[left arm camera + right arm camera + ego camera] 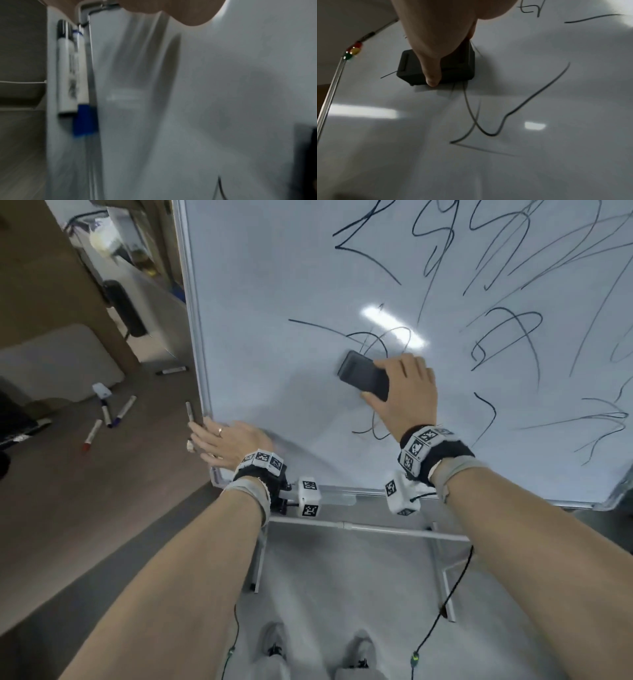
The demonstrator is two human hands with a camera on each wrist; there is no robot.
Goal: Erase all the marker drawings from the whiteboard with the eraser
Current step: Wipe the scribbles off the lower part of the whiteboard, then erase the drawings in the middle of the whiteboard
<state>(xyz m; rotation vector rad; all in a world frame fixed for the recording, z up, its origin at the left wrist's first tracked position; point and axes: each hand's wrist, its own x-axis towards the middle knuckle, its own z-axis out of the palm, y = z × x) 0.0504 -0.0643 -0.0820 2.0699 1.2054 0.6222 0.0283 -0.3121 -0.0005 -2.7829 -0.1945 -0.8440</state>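
The whiteboard (274, 285) stands upright in front of me, with black marker scribbles (496, 337) over its right and upper parts. My right hand (376, 381) grips the black eraser (356, 371) and presses it flat on the board, on a loop of lines (376, 337). In the right wrist view a finger (431, 60) lies over the eraser (457, 70), and lines (488, 132) run out from under it. My left hand (222, 440) rests flat on the board's lower left corner, fingers straight and reaching over the frame. Its palm (171, 10) shows at the top of the left wrist view.
Several markers (113, 412) lie on the brown floor left of the board, one with a red cap (91, 436). The board's metal stand (359, 525) and tray (342, 494) are below my wrists. My shoes (274, 645) stand just before the stand. A black chair (123, 306) is behind at left.
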